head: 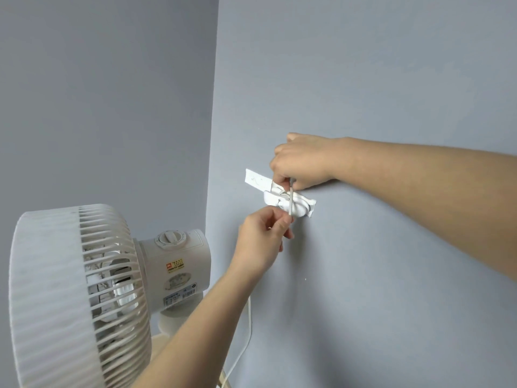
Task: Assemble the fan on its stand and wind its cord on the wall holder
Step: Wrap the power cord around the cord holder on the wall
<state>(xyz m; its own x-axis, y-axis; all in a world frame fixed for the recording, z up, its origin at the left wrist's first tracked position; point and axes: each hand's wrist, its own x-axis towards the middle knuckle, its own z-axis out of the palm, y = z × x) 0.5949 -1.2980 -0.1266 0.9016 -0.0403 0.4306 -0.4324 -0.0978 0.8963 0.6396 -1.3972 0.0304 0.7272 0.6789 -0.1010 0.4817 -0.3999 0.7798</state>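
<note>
A white fan (84, 289) with a ribbed grille stands at the lower left, its motor housing and dial facing me. On the grey-blue wall a white cord holder (300, 204) is fixed over a white strip (256, 179). A short stretch of white cord (291, 201) runs across the holder between my two hands. My right hand (302, 163) pinches the cord's upper end just above the holder. Just below the holder, my left hand (263, 242) pinches the cord's lower end. More cord (247, 337) hangs down the wall behind my left forearm.
Two grey-blue walls meet at a corner (214, 135) just left of the holder. The fan's neck and a pale base (165, 345) show under the motor housing. A small part of a pale object sits at the bottom edge (223, 380).
</note>
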